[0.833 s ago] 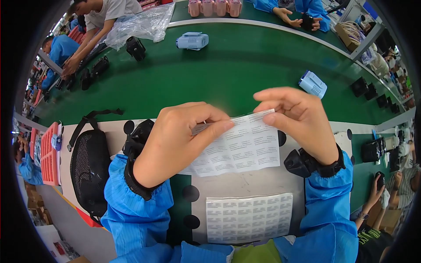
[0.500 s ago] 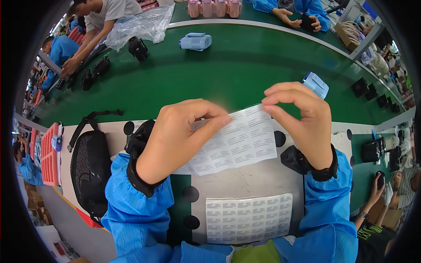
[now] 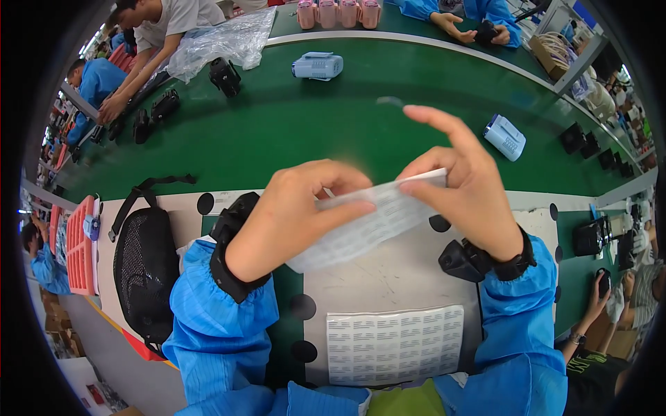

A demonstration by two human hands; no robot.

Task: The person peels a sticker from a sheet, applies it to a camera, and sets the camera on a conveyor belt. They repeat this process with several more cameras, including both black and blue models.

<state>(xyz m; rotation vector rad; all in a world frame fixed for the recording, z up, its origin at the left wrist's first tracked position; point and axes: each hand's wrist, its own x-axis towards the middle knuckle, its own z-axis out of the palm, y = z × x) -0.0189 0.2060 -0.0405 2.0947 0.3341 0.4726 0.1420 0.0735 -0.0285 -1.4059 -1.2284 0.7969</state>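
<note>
A white sheet of printed labels (image 3: 374, 220) is held up in front of me, tilted and partly blurred. My left hand (image 3: 295, 211) pinches its left part between thumb and fingers. At its right end, my right hand (image 3: 465, 187) grips the edge with the thumb against the fingers. The right index finger sticks out away from the sheet, and a small clear, blurred piece (image 3: 390, 101) shows by its tip. A second label sheet (image 3: 395, 347) lies flat on the grey metal plate (image 3: 388, 295) near my body.
Light blue handheld devices (image 3: 318, 66) (image 3: 504, 137) lie on the green surface (image 3: 277, 132). Black devices (image 3: 225, 76) and plastic film (image 3: 222, 41) are at far left. A black mesh pouch (image 3: 144, 270) lies left, beside a pink tray (image 3: 82, 246). Co-workers' hands (image 3: 472, 31) are across the table.
The right index finger has lifted away from the sheet with the clear piece at its tip. The sheet has tilted and its right end is gripped lower. The blue devices appear slightly farther right.
</note>
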